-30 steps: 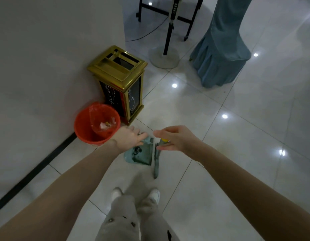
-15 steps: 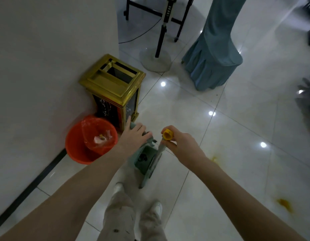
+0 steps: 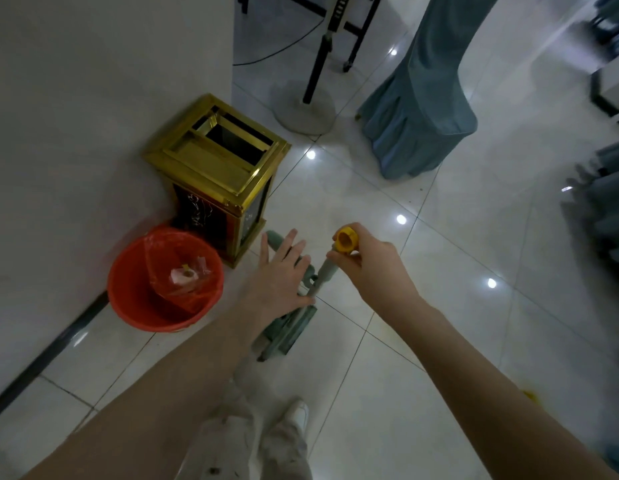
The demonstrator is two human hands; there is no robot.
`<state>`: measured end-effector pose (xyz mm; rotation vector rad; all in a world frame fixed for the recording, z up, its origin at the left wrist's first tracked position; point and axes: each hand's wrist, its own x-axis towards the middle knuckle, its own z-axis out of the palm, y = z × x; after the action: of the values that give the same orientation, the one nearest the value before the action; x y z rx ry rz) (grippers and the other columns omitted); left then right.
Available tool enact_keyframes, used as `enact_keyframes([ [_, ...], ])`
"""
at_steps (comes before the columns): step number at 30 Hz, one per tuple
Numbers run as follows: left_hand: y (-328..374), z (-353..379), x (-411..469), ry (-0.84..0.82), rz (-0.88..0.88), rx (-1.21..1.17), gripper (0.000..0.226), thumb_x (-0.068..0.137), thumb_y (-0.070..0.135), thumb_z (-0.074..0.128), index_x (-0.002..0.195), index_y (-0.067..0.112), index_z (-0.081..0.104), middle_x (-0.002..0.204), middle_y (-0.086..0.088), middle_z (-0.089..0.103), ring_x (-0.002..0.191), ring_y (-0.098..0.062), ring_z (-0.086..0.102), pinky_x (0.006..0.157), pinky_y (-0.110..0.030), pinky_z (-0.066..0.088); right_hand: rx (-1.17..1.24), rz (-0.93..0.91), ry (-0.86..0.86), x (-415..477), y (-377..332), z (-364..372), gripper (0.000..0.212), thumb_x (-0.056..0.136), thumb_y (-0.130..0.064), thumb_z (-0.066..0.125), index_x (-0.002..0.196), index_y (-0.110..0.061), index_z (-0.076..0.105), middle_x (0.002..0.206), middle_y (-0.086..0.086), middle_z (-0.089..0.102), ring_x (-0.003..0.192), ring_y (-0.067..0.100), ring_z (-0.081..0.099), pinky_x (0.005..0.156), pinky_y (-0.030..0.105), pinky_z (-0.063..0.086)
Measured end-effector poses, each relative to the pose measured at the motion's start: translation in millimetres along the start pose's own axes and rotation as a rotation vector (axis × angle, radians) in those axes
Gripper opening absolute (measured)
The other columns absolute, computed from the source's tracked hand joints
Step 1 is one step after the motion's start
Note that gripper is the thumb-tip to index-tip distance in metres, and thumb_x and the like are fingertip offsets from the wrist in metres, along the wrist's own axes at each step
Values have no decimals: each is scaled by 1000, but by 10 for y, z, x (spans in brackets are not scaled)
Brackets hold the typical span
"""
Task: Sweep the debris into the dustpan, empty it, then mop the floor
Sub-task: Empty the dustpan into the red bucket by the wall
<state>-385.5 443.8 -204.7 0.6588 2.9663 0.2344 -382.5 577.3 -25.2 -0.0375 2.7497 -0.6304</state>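
A green dustpan (image 3: 287, 329) stands on the white tile floor in front of my feet, with its green handle end (image 3: 275, 239) poking out beyond my left hand. My left hand (image 3: 282, 271) lies over that handle with its fingers spread straight. A green broom stick (image 3: 322, 275) with a yellow cap (image 3: 346, 240) rises beside the dustpan. My right hand (image 3: 368, 263) grips the top of the stick just under the cap. A red bucket (image 3: 128, 303) lined with a red bag holds some scraps, left of the dustpan.
A gold-framed bin (image 3: 219, 171) stands against the wall (image 3: 93, 116) behind the bucket. Further back are a black stand on a round base (image 3: 304, 110) and a teal chair cover (image 3: 422, 109). Yellow stains (image 3: 530, 395) mark the floor at the right.
The view has swung closer over the dustpan. My left hand has opened out flat over the dustpan handle. My right hand has kept its hold on the broom stick, now more upright.
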Motion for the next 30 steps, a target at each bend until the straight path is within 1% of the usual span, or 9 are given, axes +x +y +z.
enact_keyframes([
  [4, 146, -79, 109, -8, -75, -50, 79, 78, 74, 44, 132, 16, 46, 149, -6, 37, 146, -32, 5, 110, -67, 1, 19, 13, 71, 54, 22, -39, 27, 93, -36, 60, 114, -22, 52, 94, 2, 66, 80, 16, 63, 73, 31, 55],
  [10, 274, -54, 278, -11, -151, -79, 73, 80, 71, 45, 126, 14, 50, 145, -8, 40, 146, -36, -1, 110, -67, 1, 33, 30, 116, 157, 76, -65, 27, 93, -34, 60, 116, -23, 52, 90, 2, 65, 71, 13, 59, 67, 27, 53],
  [12, 279, -25, 338, 8, -158, -90, 69, 80, 69, 48, 122, 13, 54, 142, -8, 45, 146, -36, 6, 110, -68, 3, 34, 26, 133, 188, 99, -57, 25, 93, -34, 60, 114, -25, 51, 84, -3, 61, 69, 12, 57, 65, 26, 52],
  [14, 276, 1, 381, 43, -158, -97, 63, 80, 65, 52, 113, 12, 60, 134, -8, 54, 144, -35, 19, 110, -69, 8, 37, 10, 144, 203, 115, -31, 24, 93, -34, 60, 114, -26, 49, 81, -8, 58, 72, 11, 58, 65, 22, 50],
  [16, 271, 25, 409, 67, -155, -92, 59, 82, 62, 50, 111, 11, 61, 128, -8, 58, 142, -35, 25, 110, -70, 8, 54, -4, 145, 221, 129, 0, 27, 93, -33, 60, 117, -27, 49, 86, -10, 58, 81, 11, 59, 70, 19, 46],
  [19, 259, 51, 439, 80, -143, -76, 57, 85, 59, 48, 113, 10, 61, 126, -8, 60, 140, -34, 31, 110, -70, 8, 78, -20, 154, 276, 146, 25, 30, 93, -32, 61, 119, -27, 48, 92, -10, 58, 85, 9, 57, 69, 12, 40],
  [23, 245, 67, 475, 139, -126, -81, 50, 82, 54, 58, 103, 9, 64, 113, -9, 66, 131, -32, 44, 106, -71, 19, 99, -37, 158, 351, 149, 14, 35, 92, -32, 62, 123, -24, 47, 102, -1, 66, 89, 10, 59, 77, 19, 43],
  [27, 225, 116, 490, 175, -134, -84, 48, 81, 53, 60, 100, 10, 65, 109, -7, 68, 129, -30, 47, 107, -71, 12, 78, -82, 164, 328, 174, 22, 36, 92, -30, 62, 124, -21, 48, 103, 0, 68, 92, 14, 64, 76, 13, 40],
  [30, 197, 155, 510, 194, -98, -78, 45, 80, 51, 62, 98, 10, 65, 107, -5, 68, 126, -29, 50, 106, -72, 16, 99, -88, 166, 312, 201, 3, 35, 92, -30, 62, 123, -21, 49, 106, 0, 69, 98, 15, 65, 78, 13, 41],
])
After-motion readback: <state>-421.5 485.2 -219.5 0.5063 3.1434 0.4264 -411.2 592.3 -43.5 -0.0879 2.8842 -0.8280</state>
